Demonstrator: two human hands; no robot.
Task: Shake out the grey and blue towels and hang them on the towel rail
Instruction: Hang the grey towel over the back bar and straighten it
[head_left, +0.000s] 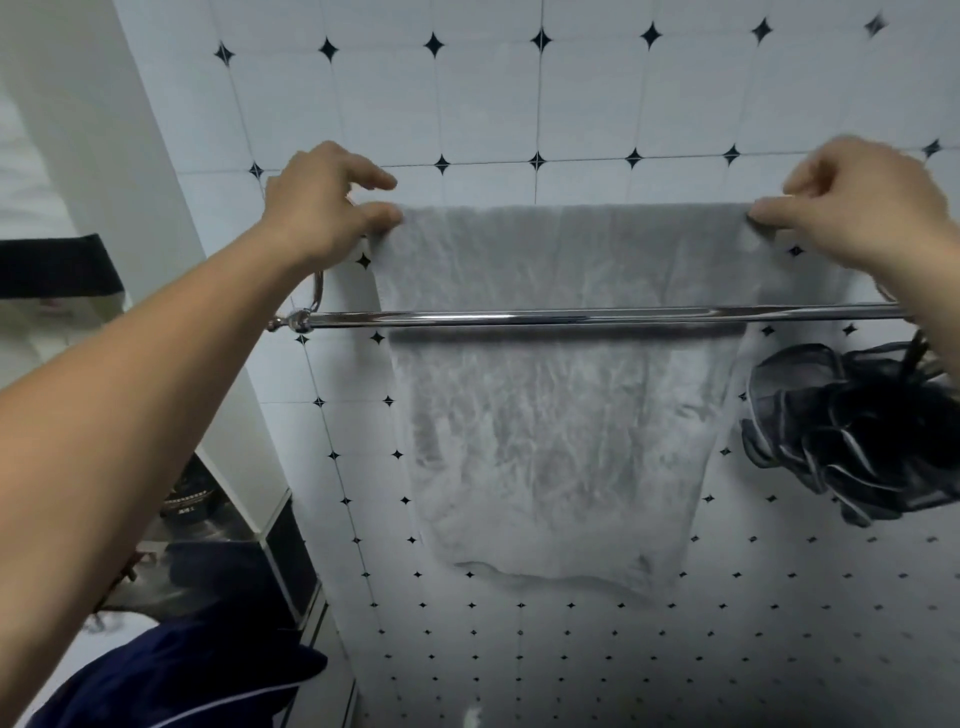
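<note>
- We see the grey towel (558, 415) spread flat against the tiled wall (488, 104), its top edge held level above the chrome towel rail (571, 315).
- The rail crosses in front of the towel, so the cloth hangs between bar and wall; we cannot tell whether it rests on a second bar behind.
- Our left hand (322, 208) pinches the towel's upper left corner between thumb and fingers, the index finger lifted clear above it.
- Our right hand (857, 202) pinches the upper right corner in the same way; its wrist is cut off by the frame edge.
- The towel's lower hem is blurred and slightly curled, hanging free well below the rail.
- The rail's left bracket (301, 317) is partly hidden by the left forearm; the right end is covered by the right arm.
- A dark mesh bath sponge (852, 431) hangs just right of the towel, its cord running up behind the right arm.
- At lower left, dark blue fabric (171, 670) with a pale stripe is cut off by the frame; we cannot tell whether it is the blue towel.
</note>
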